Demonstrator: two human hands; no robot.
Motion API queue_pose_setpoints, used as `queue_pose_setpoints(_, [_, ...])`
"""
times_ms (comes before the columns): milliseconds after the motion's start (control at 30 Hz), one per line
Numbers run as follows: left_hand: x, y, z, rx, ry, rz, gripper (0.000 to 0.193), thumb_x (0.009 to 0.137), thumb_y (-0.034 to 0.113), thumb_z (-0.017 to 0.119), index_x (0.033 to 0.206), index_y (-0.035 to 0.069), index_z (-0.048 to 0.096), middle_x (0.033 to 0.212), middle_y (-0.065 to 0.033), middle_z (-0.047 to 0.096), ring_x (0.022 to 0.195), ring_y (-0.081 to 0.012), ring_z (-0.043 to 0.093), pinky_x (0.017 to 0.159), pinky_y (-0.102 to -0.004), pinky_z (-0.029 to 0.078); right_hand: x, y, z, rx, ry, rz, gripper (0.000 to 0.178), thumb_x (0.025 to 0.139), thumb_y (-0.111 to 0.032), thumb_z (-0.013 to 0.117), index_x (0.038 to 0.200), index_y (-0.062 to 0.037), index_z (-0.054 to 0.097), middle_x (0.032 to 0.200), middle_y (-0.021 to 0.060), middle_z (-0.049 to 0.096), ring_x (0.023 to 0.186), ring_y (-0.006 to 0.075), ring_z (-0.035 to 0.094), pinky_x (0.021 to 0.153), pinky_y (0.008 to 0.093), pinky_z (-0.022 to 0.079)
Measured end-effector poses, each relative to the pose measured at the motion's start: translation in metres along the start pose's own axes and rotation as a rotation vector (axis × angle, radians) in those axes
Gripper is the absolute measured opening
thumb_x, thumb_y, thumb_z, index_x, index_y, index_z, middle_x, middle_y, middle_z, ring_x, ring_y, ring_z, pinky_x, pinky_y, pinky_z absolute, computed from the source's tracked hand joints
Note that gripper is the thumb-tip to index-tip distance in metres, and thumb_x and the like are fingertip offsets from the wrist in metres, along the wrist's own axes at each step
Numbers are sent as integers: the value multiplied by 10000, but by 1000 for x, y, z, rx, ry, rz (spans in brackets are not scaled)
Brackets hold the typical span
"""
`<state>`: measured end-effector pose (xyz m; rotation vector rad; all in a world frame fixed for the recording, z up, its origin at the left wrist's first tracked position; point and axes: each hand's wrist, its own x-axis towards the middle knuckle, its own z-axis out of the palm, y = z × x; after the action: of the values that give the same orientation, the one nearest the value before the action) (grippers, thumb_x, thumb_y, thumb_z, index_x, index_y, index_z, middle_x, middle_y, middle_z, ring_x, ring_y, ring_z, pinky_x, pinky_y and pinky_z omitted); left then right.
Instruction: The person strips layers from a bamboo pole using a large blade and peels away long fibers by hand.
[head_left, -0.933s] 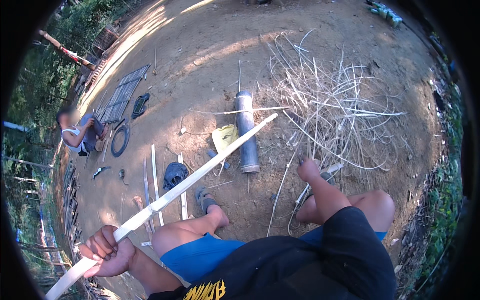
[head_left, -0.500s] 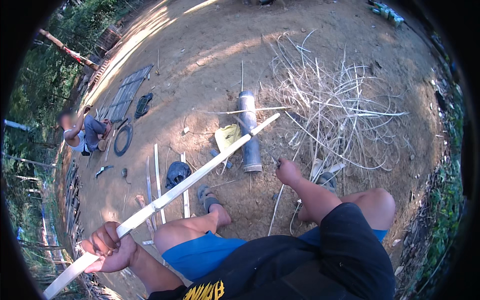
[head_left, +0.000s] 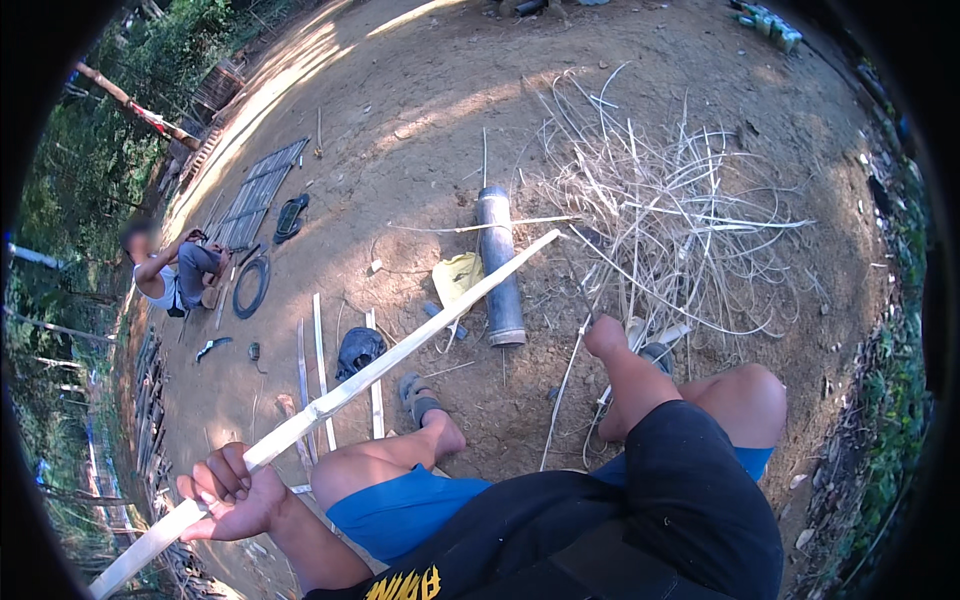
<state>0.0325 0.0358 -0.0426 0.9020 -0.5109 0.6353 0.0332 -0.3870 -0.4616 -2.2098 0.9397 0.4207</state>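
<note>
My left hand [head_left: 240,492] is wrapped round the lower part of a long pale bamboo strip [head_left: 400,347]. The strip slants up and to the right, and its far end passes over a dark cylinder [head_left: 504,310] lying on the ground. Beyond that end, to the right, my right hand [head_left: 605,338] is closed on a knife, its thin dark blade [head_left: 581,287] pointing away from me. The blade stands apart from the strip; its handle is hidden in my fist. A thin stick [head_left: 430,229] lies across the cylinder, with a yellow cloth or bag [head_left: 457,277] beside it.
A tangled heap of pale shavings [head_left: 680,200] spreads at the right. Several strips [head_left: 319,350] and a dark bag [head_left: 360,350] lie near my left foot. At the far left a person [head_left: 165,270] sits near a coiled black hose [head_left: 250,288] and a slatted panel [head_left: 262,190].
My right hand and the knife have moved to the right. The blade no longer crosses the strip's far end. My left hand and the strip have barely shifted.
</note>
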Motion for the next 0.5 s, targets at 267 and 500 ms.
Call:
queue_pose_setpoints(267, [29, 1, -15, -54, -26, -5, 624, 830, 717, 535, 759, 101, 464, 562, 29, 320, 466, -95, 305, 488, -240, 274, -23, -27, 6, 131, -19, 94, 372, 825, -180, 573, 1139, 15, 611, 1148, 274, 629, 1115, 392, 599, 956, 443, 474])
queue_pose_setpoints(500, [70, 27, -1, -87, 1, -104, 523, 883, 579, 584, 764, 79, 487, 615, -17, 377, 553, -130, 378, 561, -269, 327, -57, -81, -5, 218, -36, -149, 385, 817, -173, 581, 1166, -14, 601, 1130, 261, 635, 1077, 400, 610, 945, 450, 477])
